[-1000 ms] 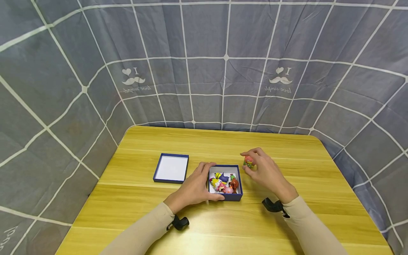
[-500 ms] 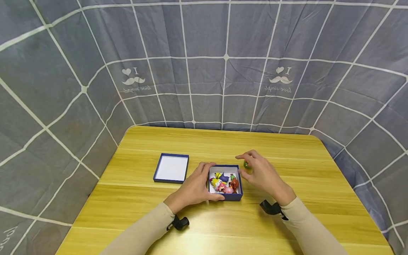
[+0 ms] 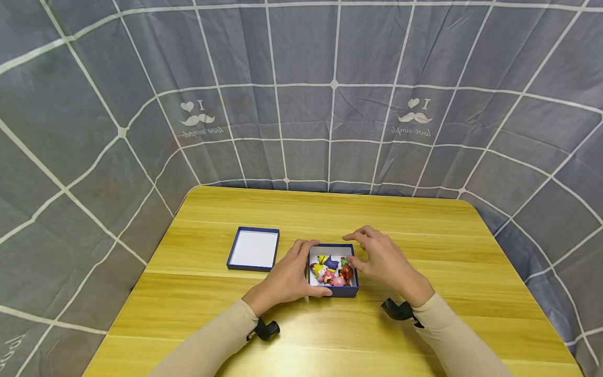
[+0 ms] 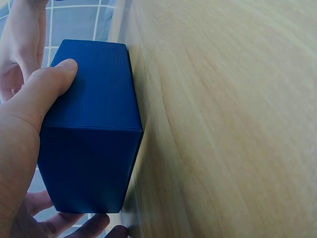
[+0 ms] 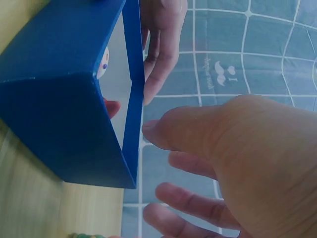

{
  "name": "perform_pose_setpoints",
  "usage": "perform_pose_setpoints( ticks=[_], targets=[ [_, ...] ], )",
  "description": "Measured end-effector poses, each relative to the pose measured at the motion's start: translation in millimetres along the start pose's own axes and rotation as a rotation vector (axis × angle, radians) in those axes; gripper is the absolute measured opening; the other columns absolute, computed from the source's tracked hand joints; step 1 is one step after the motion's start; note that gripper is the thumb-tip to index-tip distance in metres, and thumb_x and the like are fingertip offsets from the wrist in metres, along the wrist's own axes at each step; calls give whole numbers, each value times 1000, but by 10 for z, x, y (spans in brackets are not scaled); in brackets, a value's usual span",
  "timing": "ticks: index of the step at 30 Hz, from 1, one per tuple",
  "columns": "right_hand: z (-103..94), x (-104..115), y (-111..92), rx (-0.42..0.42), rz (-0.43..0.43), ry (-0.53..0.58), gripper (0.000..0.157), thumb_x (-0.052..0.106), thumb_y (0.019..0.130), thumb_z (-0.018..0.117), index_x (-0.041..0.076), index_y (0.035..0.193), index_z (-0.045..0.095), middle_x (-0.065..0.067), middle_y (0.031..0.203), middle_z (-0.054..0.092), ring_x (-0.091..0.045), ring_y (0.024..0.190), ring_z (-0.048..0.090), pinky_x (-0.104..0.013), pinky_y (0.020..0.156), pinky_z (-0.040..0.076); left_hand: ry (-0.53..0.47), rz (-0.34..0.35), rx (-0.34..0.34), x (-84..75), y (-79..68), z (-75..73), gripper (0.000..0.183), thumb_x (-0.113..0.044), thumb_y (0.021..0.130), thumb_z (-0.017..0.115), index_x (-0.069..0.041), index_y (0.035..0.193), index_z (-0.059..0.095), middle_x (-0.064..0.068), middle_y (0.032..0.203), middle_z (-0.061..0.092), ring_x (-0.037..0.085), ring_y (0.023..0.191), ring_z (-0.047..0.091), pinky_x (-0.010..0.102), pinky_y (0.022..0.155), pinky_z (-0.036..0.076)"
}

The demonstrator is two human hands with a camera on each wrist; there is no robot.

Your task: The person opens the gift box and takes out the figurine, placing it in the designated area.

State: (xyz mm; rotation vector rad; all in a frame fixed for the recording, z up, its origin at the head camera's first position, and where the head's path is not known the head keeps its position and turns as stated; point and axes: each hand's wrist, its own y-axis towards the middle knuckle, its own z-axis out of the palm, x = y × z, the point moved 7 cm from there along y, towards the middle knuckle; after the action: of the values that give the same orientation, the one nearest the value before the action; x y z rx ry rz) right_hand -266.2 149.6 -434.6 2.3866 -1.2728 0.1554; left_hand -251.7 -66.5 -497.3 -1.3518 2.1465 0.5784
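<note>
A dark blue square box [image 3: 346,293] with a white inside stands uncovered on the table. My left hand [image 3: 292,272] grips it from the left, thumb across its near wall [image 4: 99,89] and fingertips round the far side. Several small toy figures lie inside: a brown one [image 3: 346,273], one in purple [image 3: 332,263], a yellow-and-white one [image 3: 319,270] and a pink one [image 3: 337,281]. My right hand [image 3: 383,262] hovers at the box's right rim, fingers spread and holding nothing, thumb close to the edge. A bit of something green [image 5: 86,235] peeks in at the bottom of the right wrist view.
A shallow blue-edged lid [image 3: 254,250], white inside, lies on the wooden table [image 3: 235,335] left of the box. Grey curtain [image 3: 301,115] with white grid lines surrounds the table's back and sides.
My right hand has moved left from a small pink-and-green figure on the table to the box's right rim. That figure is now hidden in the head view. My left hand stays put.
</note>
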Motion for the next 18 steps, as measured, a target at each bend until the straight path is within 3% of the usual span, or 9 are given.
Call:
perform_pose_setpoints(
  ticks=[6, 18],
  targets=[
    [29, 42, 4, 34, -6, 2, 45, 19, 98, 96, 11, 140, 82, -14, 133, 80, -38, 118, 79, -60, 102, 66, -1, 0, -1, 0, -1, 3, 123, -68, 80, 103, -19, 175, 43, 11, 161, 57, 27, 131, 67, 52, 113, 62],
    [77, 123, 39, 101, -8, 5, 46, 26, 97, 97, 10, 137, 83, -12, 133, 81, -34, 123, 78, -59, 107, 65, 1, 11, 0, -5, 4, 0, 122, -68, 81, 103, -17, 175, 43, 12, 161, 57, 27, 130, 67, 51, 113, 62]
  ],
)
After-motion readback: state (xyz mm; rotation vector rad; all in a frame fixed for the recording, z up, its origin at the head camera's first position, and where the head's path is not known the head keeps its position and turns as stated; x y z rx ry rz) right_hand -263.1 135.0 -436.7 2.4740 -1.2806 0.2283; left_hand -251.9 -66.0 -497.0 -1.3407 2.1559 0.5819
